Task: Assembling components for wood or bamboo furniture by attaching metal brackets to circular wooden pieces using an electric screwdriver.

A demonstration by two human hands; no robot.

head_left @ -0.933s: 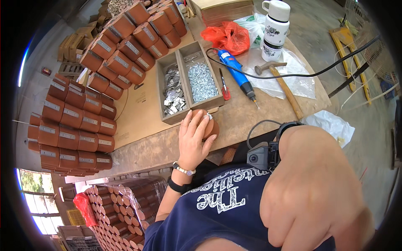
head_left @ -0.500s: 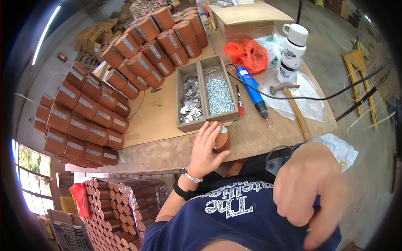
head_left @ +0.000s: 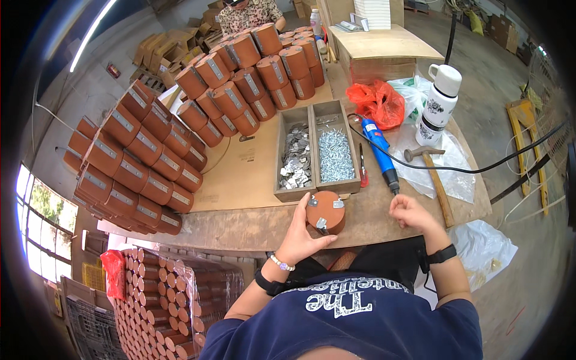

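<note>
A short brown cylinder (head_left: 327, 211) stands on the near edge of the workbench. Three small metal clips sit around its top rim. My left hand (head_left: 302, 233) wraps its left and near side, fingers along the wall and thumb in front. To the right, my right hand (head_left: 413, 214) is over the bench with its fingers curled together; whatever they may hold is hidden. Just beyond that hand is the tip of a blue electric screwdriver (head_left: 378, 150). Behind the cylinder, a two-part wooden box holds metal clips (head_left: 296, 157) and silvery screws (head_left: 336, 156).
Stacked brown cylinders (head_left: 144, 159) fill the bench's left and back. A hammer (head_left: 441, 189), a red-handled screwdriver (head_left: 363, 174), a red plastic bag (head_left: 381, 103) and a white flask (head_left: 441, 99) lie or stand rightward. A black cable (head_left: 468, 170) crosses there. Another person (head_left: 249, 18) is at the back.
My right hand has moved from close in front of my body to the bench, near the blue screwdriver's tip. My left hand has shifted to the cylinder's side, uncovering its top. The view has shifted.
</note>
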